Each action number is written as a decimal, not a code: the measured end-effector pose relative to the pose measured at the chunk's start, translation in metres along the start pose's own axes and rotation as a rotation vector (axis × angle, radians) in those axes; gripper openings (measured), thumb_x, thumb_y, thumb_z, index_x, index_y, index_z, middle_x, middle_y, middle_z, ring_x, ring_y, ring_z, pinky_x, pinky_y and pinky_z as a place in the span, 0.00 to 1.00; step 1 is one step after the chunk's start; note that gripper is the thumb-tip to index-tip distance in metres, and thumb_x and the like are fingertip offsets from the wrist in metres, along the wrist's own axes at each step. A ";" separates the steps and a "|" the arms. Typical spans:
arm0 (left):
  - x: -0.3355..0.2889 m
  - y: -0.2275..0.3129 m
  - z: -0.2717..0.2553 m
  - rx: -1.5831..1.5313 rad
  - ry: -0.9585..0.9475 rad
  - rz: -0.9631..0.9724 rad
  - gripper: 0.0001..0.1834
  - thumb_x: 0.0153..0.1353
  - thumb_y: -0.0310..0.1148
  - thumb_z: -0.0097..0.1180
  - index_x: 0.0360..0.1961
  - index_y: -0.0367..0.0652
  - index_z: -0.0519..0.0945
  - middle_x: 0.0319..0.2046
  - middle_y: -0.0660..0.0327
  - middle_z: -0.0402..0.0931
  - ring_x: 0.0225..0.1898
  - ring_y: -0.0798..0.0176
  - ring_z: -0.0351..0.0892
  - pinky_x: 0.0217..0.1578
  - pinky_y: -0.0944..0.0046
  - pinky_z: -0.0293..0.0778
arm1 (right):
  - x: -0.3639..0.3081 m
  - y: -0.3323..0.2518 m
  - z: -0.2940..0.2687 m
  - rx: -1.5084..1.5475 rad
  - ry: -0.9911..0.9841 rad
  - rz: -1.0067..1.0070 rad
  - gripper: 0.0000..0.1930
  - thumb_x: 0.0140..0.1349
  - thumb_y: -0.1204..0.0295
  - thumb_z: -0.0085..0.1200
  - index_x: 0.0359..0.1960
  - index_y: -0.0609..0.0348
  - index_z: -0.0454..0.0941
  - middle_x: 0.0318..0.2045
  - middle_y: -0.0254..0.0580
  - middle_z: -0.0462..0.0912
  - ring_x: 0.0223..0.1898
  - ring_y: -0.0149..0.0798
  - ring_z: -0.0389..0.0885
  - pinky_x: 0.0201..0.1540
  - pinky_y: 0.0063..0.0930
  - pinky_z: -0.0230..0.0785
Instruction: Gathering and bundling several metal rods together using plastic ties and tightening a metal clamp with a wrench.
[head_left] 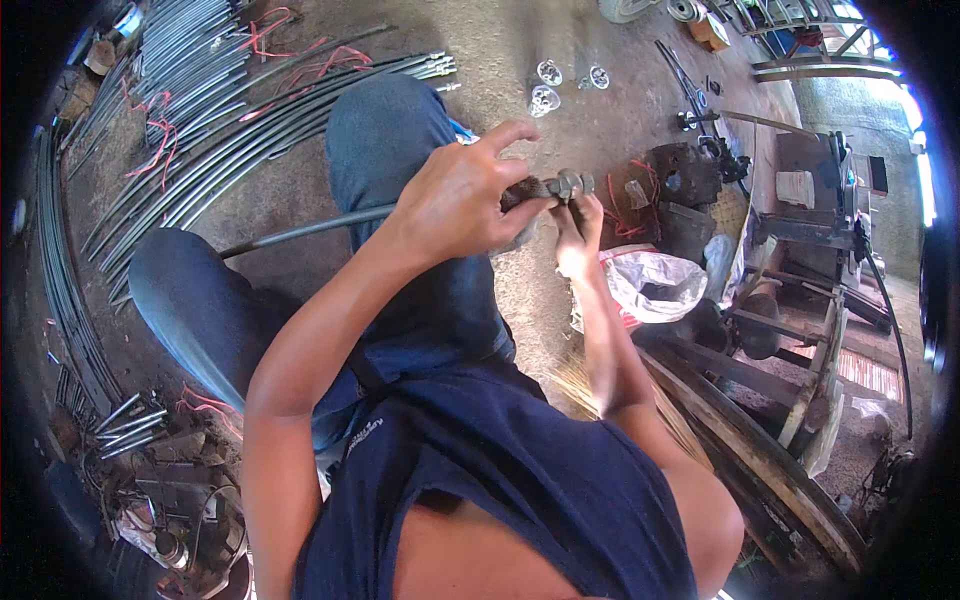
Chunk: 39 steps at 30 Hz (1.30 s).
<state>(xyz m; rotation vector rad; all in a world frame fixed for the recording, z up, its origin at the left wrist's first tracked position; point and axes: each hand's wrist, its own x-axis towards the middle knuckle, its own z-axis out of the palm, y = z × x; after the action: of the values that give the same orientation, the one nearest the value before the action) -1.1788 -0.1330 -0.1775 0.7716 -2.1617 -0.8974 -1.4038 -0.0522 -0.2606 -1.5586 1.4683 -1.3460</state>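
A dark hose or rod [325,223] runs from near my left knee to the hands, its middle stretch hidden under my left hand. Its far end carries a dark, rough-looking section and a metal fitting [572,185] shaped like a nut. My left hand [455,197] is closed round the dark section behind that fitting, thumb below and index finger lifted off and bent. From the right, my right hand [578,232] pinches the fitting between thumb and fingers. Its fingertips are partly hidden by the metal.
Bundles of long dark hoses or rods [190,190] with red ties cover the floor at left. Ahead lie small clear containers [544,100] of small parts. On the right are a white sack [655,285], a metal machine frame [810,230] and long beams [760,450].
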 end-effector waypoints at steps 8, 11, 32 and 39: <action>0.000 0.001 -0.003 0.004 0.020 0.042 0.15 0.53 0.41 0.66 0.30 0.36 0.85 0.52 0.53 0.78 0.34 0.46 0.84 0.38 0.53 0.80 | -0.012 -0.065 0.002 0.671 -0.111 0.453 0.16 0.71 0.62 0.49 0.46 0.63 0.77 0.34 0.33 0.77 0.33 0.24 0.71 0.35 0.19 0.63; 0.001 0.002 -0.001 -0.003 0.034 0.046 0.15 0.53 0.40 0.66 0.30 0.37 0.85 0.52 0.53 0.78 0.34 0.46 0.84 0.39 0.53 0.80 | -0.008 -0.063 0.007 0.477 -0.055 0.413 0.12 0.72 0.65 0.50 0.45 0.62 0.76 0.29 0.30 0.76 0.28 0.23 0.70 0.30 0.19 0.62; -0.001 0.000 -0.002 0.003 0.002 0.045 0.13 0.52 0.37 0.68 0.29 0.37 0.83 0.52 0.55 0.77 0.36 0.46 0.83 0.37 0.54 0.78 | 0.022 -0.086 0.005 0.135 0.225 0.086 0.09 0.69 0.72 0.47 0.42 0.63 0.79 0.31 0.29 0.75 0.27 0.20 0.67 0.28 0.13 0.56; 0.000 0.000 -0.002 -0.010 -0.011 0.030 0.16 0.54 0.41 0.66 0.29 0.35 0.85 0.50 0.53 0.79 0.34 0.47 0.84 0.39 0.53 0.79 | 0.036 -0.107 -0.018 0.049 0.067 0.394 0.10 0.70 0.66 0.54 0.35 0.60 0.81 0.17 0.20 0.71 0.20 0.15 0.62 0.22 0.16 0.52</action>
<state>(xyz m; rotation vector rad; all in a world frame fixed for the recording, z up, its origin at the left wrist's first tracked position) -1.1777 -0.1335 -0.1761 0.7294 -2.1709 -0.8992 -1.3880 -0.0612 -0.1474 -1.1260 1.6639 -1.1978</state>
